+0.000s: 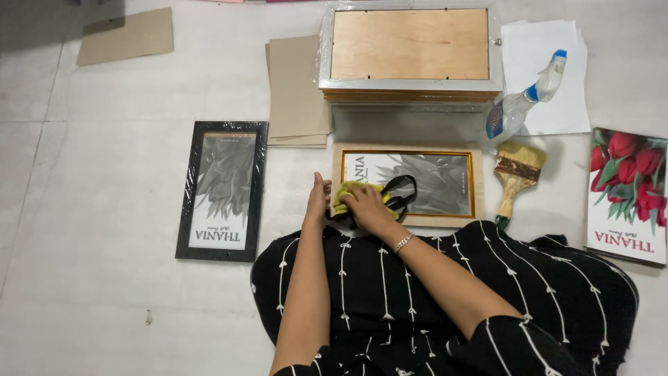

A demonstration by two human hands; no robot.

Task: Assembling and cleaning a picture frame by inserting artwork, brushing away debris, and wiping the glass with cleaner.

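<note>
A gold-edged picture frame (456, 182) with a grey leaf print lies flat on the floor before me. My right hand (367, 207) presses a yellow cloth (346, 191) onto the frame's left part, next to black scissors (400, 193) lying on the glass. My left hand (318, 202) rests with fingers straight against the frame's left edge. A bracelet sits on my right wrist.
A black-framed leaf print (223, 189) lies to the left. Behind are a stack of frames (410, 52), cardboard sheets (296, 90), a spray bottle (522, 104) on white paper and a paintbrush (515, 177). A tulip print (628, 191) lies at right. My black striped garment (487, 299) covers my lap.
</note>
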